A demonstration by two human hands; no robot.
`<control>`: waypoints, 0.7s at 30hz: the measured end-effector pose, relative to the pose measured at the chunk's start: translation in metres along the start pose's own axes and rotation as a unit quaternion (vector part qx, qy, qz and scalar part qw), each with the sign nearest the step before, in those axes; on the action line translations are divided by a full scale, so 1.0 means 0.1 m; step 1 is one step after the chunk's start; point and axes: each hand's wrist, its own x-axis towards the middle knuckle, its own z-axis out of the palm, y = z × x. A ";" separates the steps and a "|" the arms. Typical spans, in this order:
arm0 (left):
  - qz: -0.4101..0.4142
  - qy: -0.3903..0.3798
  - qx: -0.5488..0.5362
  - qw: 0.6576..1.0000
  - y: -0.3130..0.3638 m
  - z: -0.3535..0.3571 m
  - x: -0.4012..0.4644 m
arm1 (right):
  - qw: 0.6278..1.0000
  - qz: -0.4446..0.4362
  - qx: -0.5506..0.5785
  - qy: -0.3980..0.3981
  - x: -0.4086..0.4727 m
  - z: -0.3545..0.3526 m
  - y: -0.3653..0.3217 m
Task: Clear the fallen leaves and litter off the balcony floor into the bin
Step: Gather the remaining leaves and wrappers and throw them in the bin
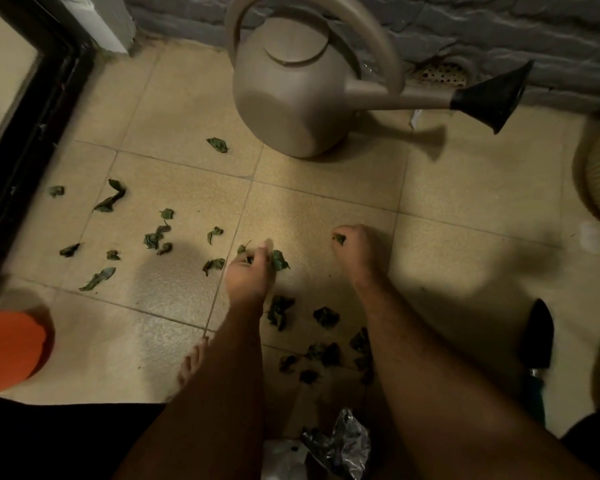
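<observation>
**Green leaves in both my hands, low over the balcony tiles**

Beige speckled floor tiles (174, 98) fill the view from my head camera, looking down past my 2 bare forearms; my left hand (248, 271) is lowered to the floor with its fingers curled round a bunch of dark green leaves (278, 260), some poking out on either side of the knuckles; my right hand (352, 249) is just beside it, to the right, closed in a loose fist that pinches 1 small leaf (339, 239) at the fingertips.

More fallen leaves (156, 237) lie scattered on the tiles to the left of my hands, reaching towards a black door frame (32, 133); another cluster of crumpled leaves (323, 351) lies between my forearms, nearer to me; 1 leaf (218, 144) lies alone near a beige watering can (291, 98), which stands upright at the far side with its black-tipped spout (492, 97) pointing right.

Behind the can runs a grey stone wall (499, 26) with a round floor drain (444, 72) at its foot; an orange container (11, 351) sits at the left edge, partly cut off; crumpled plastic litter (340, 445), dark and shiny, lies at the bottom between my arms; my bare toes (191, 362) show beside my left forearm; a dark pointed tool (537, 337) lies on the floor to the right.
</observation>
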 end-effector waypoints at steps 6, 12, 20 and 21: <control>0.087 0.020 0.215 0.973 -0.09 0.17 -0.02 | 0.996 -0.013 -0.088 0.003 0.03 -0.01 -0.06; 0.079 0.036 0.236 0.968 -0.11 0.36 0.00 | 0.943 0.181 0.279 0.025 -0.08 -0.17 0.04; 0.113 -0.124 0.097 0.981 0.13 0.97 -0.36 | 0.891 0.317 0.300 0.127 -0.52 -0.81 0.77; 0.090 -0.140 0.059 0.984 0.14 1.03 -0.37 | 0.901 0.319 0.268 0.121 -0.59 -0.86 0.86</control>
